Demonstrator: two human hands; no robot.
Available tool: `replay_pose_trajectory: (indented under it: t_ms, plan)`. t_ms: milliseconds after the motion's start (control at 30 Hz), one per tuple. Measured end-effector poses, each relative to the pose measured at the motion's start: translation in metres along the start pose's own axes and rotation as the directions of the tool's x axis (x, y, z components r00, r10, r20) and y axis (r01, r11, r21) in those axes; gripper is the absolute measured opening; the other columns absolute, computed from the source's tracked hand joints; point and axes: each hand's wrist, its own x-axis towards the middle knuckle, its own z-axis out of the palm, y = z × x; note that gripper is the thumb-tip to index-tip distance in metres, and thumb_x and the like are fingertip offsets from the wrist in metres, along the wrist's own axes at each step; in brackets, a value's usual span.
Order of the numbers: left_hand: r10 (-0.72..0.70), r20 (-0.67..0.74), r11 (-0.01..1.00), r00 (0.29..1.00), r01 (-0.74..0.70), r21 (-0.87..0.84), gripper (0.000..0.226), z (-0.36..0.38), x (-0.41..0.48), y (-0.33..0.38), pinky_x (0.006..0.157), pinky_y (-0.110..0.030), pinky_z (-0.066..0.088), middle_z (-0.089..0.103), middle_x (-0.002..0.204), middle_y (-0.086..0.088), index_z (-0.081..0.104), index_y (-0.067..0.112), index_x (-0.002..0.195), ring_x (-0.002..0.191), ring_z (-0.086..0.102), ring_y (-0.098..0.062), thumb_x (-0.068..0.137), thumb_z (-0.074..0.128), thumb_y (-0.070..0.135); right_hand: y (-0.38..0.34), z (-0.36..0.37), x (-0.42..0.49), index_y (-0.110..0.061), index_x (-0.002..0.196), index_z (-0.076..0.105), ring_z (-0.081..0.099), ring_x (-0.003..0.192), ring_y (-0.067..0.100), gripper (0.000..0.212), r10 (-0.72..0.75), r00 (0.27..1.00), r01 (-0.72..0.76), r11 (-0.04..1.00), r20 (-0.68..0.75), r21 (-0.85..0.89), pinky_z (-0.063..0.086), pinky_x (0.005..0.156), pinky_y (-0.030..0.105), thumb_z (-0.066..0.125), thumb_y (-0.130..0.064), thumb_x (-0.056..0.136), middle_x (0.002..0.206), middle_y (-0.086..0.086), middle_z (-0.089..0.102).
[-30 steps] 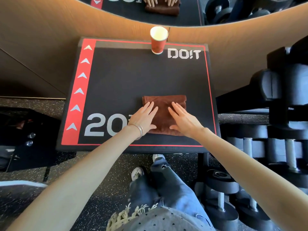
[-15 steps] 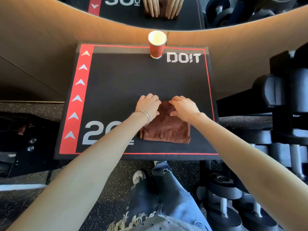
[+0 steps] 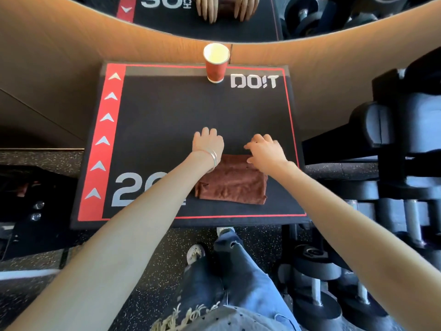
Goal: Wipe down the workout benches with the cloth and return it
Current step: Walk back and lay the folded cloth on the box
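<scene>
We note a black worktop (image 3: 191, 111), red-striped on its left. The folded brown cloth (image 3: 233, 182) lies flat by the near edge. The left hand (image 3: 208, 144) is just past its far edge, fingers relaxed, holding nothing. The right hand (image 3: 267, 151) is likewise slack, thumb touching the cloth. A red paper cup (image 3: 216, 65) stands at the far edge.

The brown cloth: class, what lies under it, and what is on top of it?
Under the brown cloth lies the black box top; the patch beneath is hidden. The right hand overlaps its far edge; contact is unclear.
</scene>
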Motion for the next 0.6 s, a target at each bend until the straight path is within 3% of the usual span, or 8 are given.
replay_pose_trajectory:
  t_ms: [100, 200, 300, 600]
  plan:
    - [0.100, -0.123, 0.986, 0.987, -0.115, -0.124, 0.045, 0.017, -0.019, -0.001, 0.107, -0.038, 0.030, 0.040, 0.140, -0.008, 0.044, 0.009, 0.133, 0.132, 0.033, -0.027, 0.093, 0.049, 0.030, -0.015, 0.028, -0.030, -0.012, 0.141, 0.039, 0.033, 0.133, 0.029, 0.051, -0.074, 0.983, 0.099, 0.985, -0.168, 0.141, 0.038, 0.104, 0.041, 0.054, -0.025, 0.094, 0.147, 0.010, 0.034]
    - [0.238, -0.079, 0.966, 0.968, -0.244, -0.086, 0.065, 0.048, -0.050, 0.003, 0.117, -0.039, 0.014, 0.016, 0.156, -0.008, 0.024, 0.008, 0.146, 0.145, 0.011, -0.025, 0.093, 0.049, 0.037, -0.024, 0.059, -0.055, -0.010, 0.147, 0.025, 0.015, 0.145, 0.022, 0.059, -0.159, 0.983, 0.166, 0.983, -0.087, 0.083, 0.025, 0.114, 0.038, 0.049, -0.028, 0.097, 0.157, 0.009, 0.017]
    - [0.247, -0.027, 0.969, 0.969, -0.246, 0.016, 0.078, 0.077, -0.069, 0.005, 0.118, -0.038, 0.007, -0.006, 0.159, -0.010, 0.002, 0.008, 0.150, 0.146, -0.006, -0.026, 0.094, 0.047, 0.041, -0.024, 0.073, -0.060, -0.007, 0.150, 0.012, 0.002, 0.147, 0.023, 0.061, -0.163, 0.985, 0.162, 0.987, -0.049, -0.019, 0.010, 0.118, 0.036, 0.041, -0.028, 0.100, 0.159, 0.010, 0.004]
    - [0.288, -0.006, 0.957, 0.958, -0.288, 0.025, 0.073, 0.069, -0.040, 0.002, 0.118, -0.039, 0.007, -0.010, 0.158, -0.013, -0.003, 0.010, 0.150, 0.146, -0.009, -0.029, 0.098, 0.035, 0.044, -0.018, 0.074, -0.053, -0.008, 0.150, 0.012, 0.002, 0.147, 0.020, 0.056, -0.087, 0.987, 0.092, 0.995, -0.136, 0.029, 0.016, 0.120, 0.036, 0.039, -0.014, 0.101, 0.160, 0.008, 0.002]
